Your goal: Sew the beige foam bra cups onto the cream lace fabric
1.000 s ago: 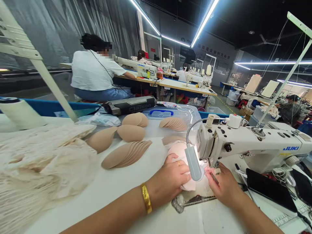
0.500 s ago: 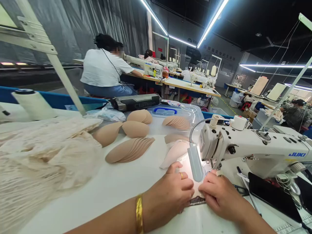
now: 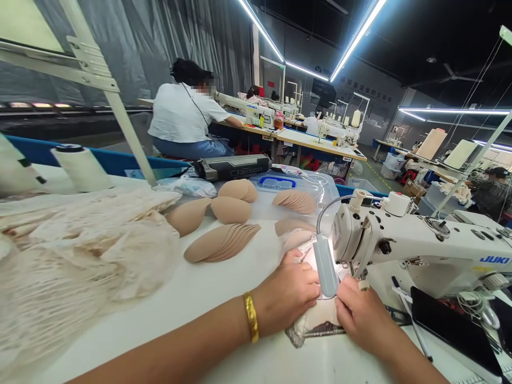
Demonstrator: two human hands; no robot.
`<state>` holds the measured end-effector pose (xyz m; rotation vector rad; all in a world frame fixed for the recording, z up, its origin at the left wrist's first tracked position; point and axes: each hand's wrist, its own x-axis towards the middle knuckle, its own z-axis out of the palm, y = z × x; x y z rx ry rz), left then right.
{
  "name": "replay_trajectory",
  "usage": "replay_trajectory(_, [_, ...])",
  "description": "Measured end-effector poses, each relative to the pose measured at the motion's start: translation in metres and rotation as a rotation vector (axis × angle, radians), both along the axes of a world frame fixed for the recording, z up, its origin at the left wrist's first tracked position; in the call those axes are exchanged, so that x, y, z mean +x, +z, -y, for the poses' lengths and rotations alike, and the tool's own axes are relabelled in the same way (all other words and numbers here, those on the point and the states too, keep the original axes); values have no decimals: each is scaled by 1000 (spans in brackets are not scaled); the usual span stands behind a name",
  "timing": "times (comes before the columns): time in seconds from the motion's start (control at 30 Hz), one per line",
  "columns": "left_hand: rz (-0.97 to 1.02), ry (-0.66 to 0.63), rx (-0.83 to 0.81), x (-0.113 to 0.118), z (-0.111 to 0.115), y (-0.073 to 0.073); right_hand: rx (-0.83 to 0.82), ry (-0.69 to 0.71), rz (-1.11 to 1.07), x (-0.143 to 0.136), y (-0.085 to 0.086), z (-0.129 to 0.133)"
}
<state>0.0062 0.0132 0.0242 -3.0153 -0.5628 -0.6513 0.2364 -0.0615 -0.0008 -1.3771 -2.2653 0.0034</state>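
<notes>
Under the head of a white JUKI sewing machine (image 3: 420,234) lies a pale fabric piece (image 3: 322,314) with a dark, lacy lower edge. My left hand (image 3: 286,293), with a gold bracelet and ring, rests on its left part, fingers bent and pressed together onto the cloth. On the other side, my right hand (image 3: 366,312) pinches the fabric's right edge close to the needle area. A small grey lamp (image 3: 325,266) on a bendable neck hangs between the hands, lighting the cloth and hiding the needle and presser foot.
Stacks of beige bra cups (image 3: 222,242) lie left of the machine, some on a clear plastic box (image 3: 276,186). Cream ruffled fabric (image 3: 92,256) is heaped at left. A black tablet-like device (image 3: 452,330) sits at right. Beyond, a person (image 3: 186,114) sits at another machine.
My left hand has shifted slightly up the cloth, and more of the fabric's lower edge now shows below it. The whole view has moved a little, so things appear farther right.
</notes>
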Motion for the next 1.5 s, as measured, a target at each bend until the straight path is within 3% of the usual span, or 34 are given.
replay_trajectory(0.17, [96, 43, 51, -4, -9, 0, 23, -6, 5, 0, 1, 1])
replay_trajectory(0.27, [209, 213, 22, -18, -23, 6, -5, -8, 32, 2, 1, 2])
replay_trajectory(0.37, [136, 349, -74, -34, -37, 6, -24, -14, 58, 2, 1, 2])
replay_trajectory(0.47, [-34, 314, -134, -39, -36, 0, -42, -15, 27, 1, 4, 2])
replay_trajectory(0.57, [-120, 249, -192, -31, -17, -3, -43, -6, -6, 0, 7, 3])
replay_trajectory(0.73, [-35, 57, -220, -10, 9, 3, -60, 6, -15, 0, 10, 3])
replay_trajectory(1.03, [-74, 104, -110, -2, 11, -4, -64, 14, -24, 0, 12, 1])
replay_trajectory(1.37, [43, 57, -130, 6, 12, 1, -80, 11, -37, -1, 15, 2])
replay_trajectory(1.5, [38, 91, -109, 5, 7, -9, -53, 10, -28, -1, 16, 3])
